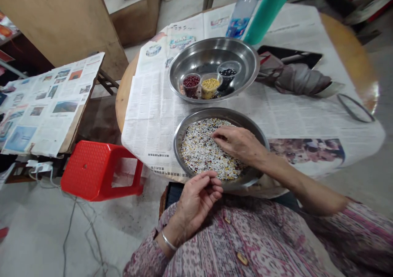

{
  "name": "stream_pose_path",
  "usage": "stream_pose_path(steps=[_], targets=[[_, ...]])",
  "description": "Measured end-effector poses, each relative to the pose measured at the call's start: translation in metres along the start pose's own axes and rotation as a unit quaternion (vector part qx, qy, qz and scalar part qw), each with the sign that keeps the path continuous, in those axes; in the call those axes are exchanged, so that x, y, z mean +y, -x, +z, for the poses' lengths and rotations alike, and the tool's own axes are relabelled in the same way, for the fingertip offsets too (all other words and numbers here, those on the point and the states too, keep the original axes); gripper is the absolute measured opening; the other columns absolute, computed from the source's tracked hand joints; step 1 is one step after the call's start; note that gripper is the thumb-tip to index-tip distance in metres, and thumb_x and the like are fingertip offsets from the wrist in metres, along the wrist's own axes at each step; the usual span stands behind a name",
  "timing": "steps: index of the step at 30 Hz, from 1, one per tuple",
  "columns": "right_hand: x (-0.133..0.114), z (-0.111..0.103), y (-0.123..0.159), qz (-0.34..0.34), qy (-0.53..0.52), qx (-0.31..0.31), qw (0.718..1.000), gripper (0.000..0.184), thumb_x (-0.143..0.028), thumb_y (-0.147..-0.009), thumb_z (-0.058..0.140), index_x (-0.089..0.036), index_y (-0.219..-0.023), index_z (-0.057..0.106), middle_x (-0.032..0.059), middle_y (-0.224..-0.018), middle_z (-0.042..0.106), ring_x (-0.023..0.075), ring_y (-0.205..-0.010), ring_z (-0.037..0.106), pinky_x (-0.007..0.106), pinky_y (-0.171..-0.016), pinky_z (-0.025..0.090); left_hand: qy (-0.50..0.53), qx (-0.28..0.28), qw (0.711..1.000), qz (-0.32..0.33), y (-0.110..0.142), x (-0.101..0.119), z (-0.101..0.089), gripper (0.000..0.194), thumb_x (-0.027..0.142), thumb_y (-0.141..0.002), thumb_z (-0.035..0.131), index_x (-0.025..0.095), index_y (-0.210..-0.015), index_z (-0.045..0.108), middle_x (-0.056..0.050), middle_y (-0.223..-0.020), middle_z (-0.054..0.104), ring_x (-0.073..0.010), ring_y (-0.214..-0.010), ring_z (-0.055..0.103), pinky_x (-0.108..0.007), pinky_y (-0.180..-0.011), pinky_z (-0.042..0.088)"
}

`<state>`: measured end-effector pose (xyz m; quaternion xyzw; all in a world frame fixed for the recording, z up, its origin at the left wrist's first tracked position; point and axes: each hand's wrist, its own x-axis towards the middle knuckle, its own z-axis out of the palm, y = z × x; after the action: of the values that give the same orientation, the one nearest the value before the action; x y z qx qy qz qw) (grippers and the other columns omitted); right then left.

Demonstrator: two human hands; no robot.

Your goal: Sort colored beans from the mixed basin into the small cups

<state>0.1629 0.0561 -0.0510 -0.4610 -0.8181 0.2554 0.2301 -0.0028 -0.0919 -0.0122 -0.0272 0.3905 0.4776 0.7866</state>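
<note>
A steel basin [260, 134] near me holds a layer of white grains mixed with yellow, dark red and black beans [204, 148]. My right hand [239, 145] reaches over it from the right, fingertips pinched together at the surface of the mix; what they hold is hidden. At the basin's near rim, my left hand [199, 197] is turned palm up with fingers curled and thumb against the forefinger. Anything in that pinch is too small to name. Farther back, a second steel basin [211, 55] holds clear cups of red beans [190, 81], yellow beans [211, 83] and black beans [229, 73].
Newspaper [147, 129] covers the round table. Behind the far basin stand a plastic bottle [244, 12] and a green cylinder [268, 12]. A grey cloth bundle [302, 78] and a dark flat object [291, 56] lie at right. A red stool [101, 170] stands left.
</note>
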Motion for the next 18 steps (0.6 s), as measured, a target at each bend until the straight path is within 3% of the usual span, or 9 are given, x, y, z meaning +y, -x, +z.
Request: stream_pose_path(steps=[2,5,7,10,14,18], targets=[[-0.002,-0.003,0.011,-0.028,0.018,-0.024,0.999,0.018,-0.025,-0.089,0.053,-0.023,-0.088,0.071,0.0105,-0.095,0.070,0.0278,-0.091,0.065,0.041,-0.080,0.049,0.001,-0.003,1.000,-0.002,0.000,0.000,0.000,0.029,0.024,-0.076,0.081,0.007,-0.097,0.071,-0.005,-0.081,0.067,-0.0080,-0.068,0.064,-0.016,-0.066,0.050],[-0.012,0.000,0.025,-0.137,0.016,-0.098,0.985,0.018,-0.025,-0.092,0.055,-0.024,-0.099,0.071,0.0091,-0.100,0.068,0.0241,-0.094,0.063,0.037,-0.079,0.050,0.005,-0.003,1.000,-0.004,-0.002,0.000,-0.003,0.029,0.023,-0.074,0.082,0.007,-0.096,0.072,-0.004,-0.076,0.066,-0.0071,-0.066,0.061,-0.016,-0.064,0.049],[-0.021,0.007,0.027,-0.221,0.023,-0.133,0.966,0.017,-0.026,-0.092,0.059,-0.024,-0.103,0.071,0.0091,-0.111,0.067,0.0245,-0.105,0.061,0.038,-0.086,0.050,0.013,0.004,1.000,-0.007,-0.003,0.000,-0.005,0.028,0.022,-0.073,0.082,0.007,-0.094,0.072,-0.002,-0.072,0.064,-0.0059,-0.063,0.059,-0.015,-0.062,0.047],[-0.032,0.019,0.020,-0.292,0.058,-0.127,0.946,0.020,-0.029,-0.091,0.063,-0.025,-0.109,0.070,0.0091,-0.131,0.062,0.0276,-0.124,0.052,0.044,-0.098,0.045,0.026,0.013,0.999,-0.013,-0.004,0.000,-0.007,0.027,0.021,-0.070,0.083,0.007,-0.091,0.073,-0.001,-0.068,0.062,-0.0048,-0.060,0.056,-0.013,-0.058,0.045],[-0.029,0.026,0.000,-0.302,0.122,-0.077,0.942,0.017,-0.018,-0.093,0.056,-0.023,-0.102,0.070,0.0085,-0.124,0.066,0.0254,-0.118,0.055,0.041,-0.094,0.045,0.035,0.031,0.999,-0.016,-0.003,0.000,-0.005,0.028,0.020,-0.066,0.085,0.007,-0.088,0.074,-0.001,-0.065,0.062,-0.0048,-0.059,0.057,-0.012,-0.057,0.045],[-0.004,0.017,-0.012,-0.240,0.161,-0.019,0.957,0.020,-0.013,-0.092,0.051,-0.020,-0.097,0.069,0.0093,-0.110,0.069,0.0244,-0.104,0.059,0.039,-0.090,0.048,0.031,0.024,0.999,-0.018,-0.002,0.000,-0.005,0.030,0.021,-0.066,0.085,0.008,-0.090,0.073,0.000,-0.063,0.062,-0.0052,-0.057,0.057,-0.012,-0.055,0.045]])
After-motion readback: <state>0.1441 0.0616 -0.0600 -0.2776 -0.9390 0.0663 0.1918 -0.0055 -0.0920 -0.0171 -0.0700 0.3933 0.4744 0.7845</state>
